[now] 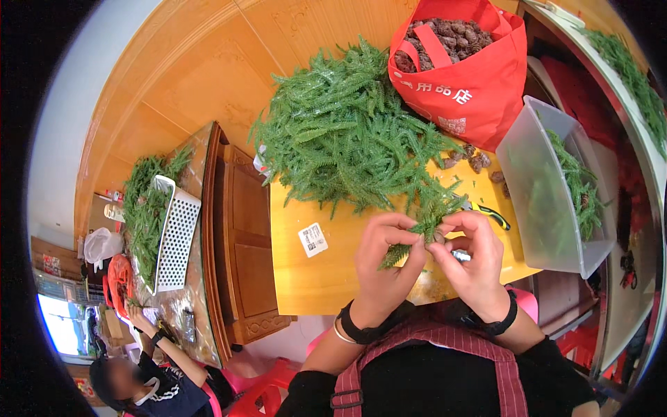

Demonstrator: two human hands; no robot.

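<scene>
Close to the table's front edge, my left hand (pixel 389 254) pinches a green artificial pine sprig (pixel 434 206) between thumb and fingers. My right hand (pixel 472 254) is closed at the same sprig, its thumb and index fingertip meeting beside the left fingertips. A small brown piece, like a pine cone (pixel 438 238), shows partly between the fingertips; the fingers hide the rest. Just beyond my right hand lies a pair of pliers (pixel 495 214) with yellow-and-black handles. A large heap of green sprigs (pixel 347 132) covers the far part of the yellow table (pixel 299 274).
A red bag (pixel 465 90) full of pine cones stands at the back right, with loose cones (pixel 479 162) before it. Right of me is a translucent bin (pixel 549 215) holding greenery. A white label (pixel 313 239) lies left. Another person (pixel 153 375) works at a side table with a white basket (pixel 177 240).
</scene>
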